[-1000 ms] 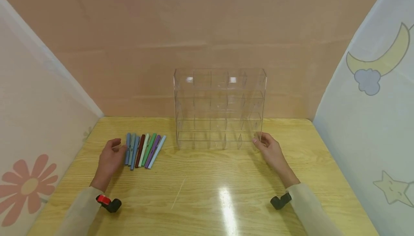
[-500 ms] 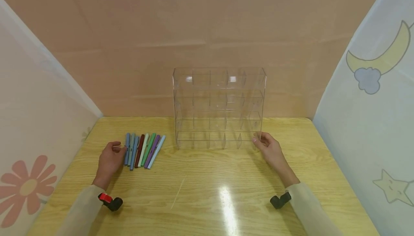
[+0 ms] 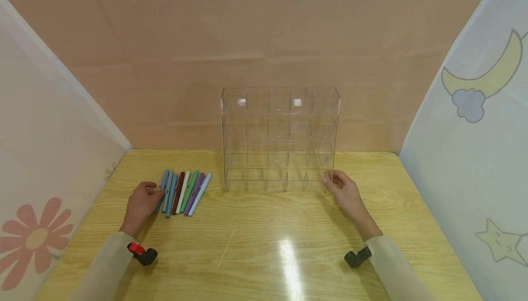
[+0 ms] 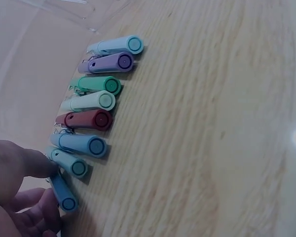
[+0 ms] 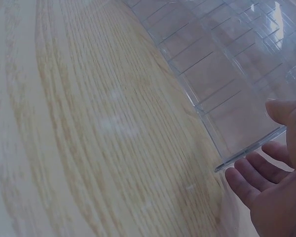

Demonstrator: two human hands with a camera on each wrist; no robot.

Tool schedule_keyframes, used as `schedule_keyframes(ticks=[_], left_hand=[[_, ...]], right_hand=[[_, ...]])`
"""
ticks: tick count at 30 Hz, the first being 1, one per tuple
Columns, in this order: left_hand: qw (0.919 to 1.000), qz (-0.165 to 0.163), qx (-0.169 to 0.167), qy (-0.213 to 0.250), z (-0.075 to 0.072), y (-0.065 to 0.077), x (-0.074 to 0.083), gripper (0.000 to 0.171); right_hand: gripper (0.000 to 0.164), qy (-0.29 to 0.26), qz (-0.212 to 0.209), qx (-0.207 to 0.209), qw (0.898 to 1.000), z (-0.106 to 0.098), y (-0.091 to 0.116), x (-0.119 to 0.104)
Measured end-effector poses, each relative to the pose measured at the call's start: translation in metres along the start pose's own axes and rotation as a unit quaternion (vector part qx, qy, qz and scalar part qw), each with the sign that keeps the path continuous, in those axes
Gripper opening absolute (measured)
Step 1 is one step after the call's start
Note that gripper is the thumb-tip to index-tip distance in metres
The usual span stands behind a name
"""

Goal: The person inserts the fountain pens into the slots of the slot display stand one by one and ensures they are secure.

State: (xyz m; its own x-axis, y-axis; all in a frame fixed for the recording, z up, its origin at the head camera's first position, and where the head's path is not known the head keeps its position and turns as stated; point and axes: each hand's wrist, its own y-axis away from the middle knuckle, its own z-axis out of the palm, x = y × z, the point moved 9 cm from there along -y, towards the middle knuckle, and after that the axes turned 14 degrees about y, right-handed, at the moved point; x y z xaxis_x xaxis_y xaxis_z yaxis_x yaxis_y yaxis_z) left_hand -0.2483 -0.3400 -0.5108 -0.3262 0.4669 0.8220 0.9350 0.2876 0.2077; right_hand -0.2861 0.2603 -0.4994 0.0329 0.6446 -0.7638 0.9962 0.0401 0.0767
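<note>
My left hand is at the left end of a row of capped pens, pinching the outermost dark blue pen between thumb and fingers. That pen leans against its grey-teal neighbour; its far end is hidden behind the thumb in the left wrist view. Beyond lie another blue pen, a dark red one, and pale green, green, purple and light blue ones. A clear acrylic rack with small compartments stands upright at the back. My right hand grips its lower right side edge, thumb in front, fingers along the outside.
A wood-grain table bears everything. Behind the rack is a plain tan backdrop. Patterned panels flank both sides, a flower panel left and a moon panel right.
My left hand has moved slightly right, onto the outermost blue pen, whose top has tilted right against its neighbour. The right hand and the rack have stayed put.
</note>
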Motion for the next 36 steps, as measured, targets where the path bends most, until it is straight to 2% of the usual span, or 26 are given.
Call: schedule_keyframes(ticks=[10, 16, 22, 36], left_hand=[[0.9999, 0.003, -0.015, -0.006, -0.001, -0.001, 0.003, 0.054], [0.9994, 0.024, 0.003, -0.025, -0.004, -0.002, 0.006, 0.048], [0.9986, 0.031, 0.020, -0.038, -0.005, -0.006, 0.004, 0.043], [0.9987, 0.023, 0.022, -0.041, -0.007, -0.011, -0.002, 0.044]], right_hand=[[0.073, 0.001, 0.005, -0.001, 1.000, 0.001, 0.000, -0.001], [0.073, 0.002, 0.003, 0.000, 1.000, 0.000, 0.000, -0.002], [0.073, -0.001, 0.001, 0.000, 1.000, 0.001, -0.001, 0.000], [0.073, 0.004, 0.005, -0.004, 1.000, 0.001, -0.003, 0.004]])
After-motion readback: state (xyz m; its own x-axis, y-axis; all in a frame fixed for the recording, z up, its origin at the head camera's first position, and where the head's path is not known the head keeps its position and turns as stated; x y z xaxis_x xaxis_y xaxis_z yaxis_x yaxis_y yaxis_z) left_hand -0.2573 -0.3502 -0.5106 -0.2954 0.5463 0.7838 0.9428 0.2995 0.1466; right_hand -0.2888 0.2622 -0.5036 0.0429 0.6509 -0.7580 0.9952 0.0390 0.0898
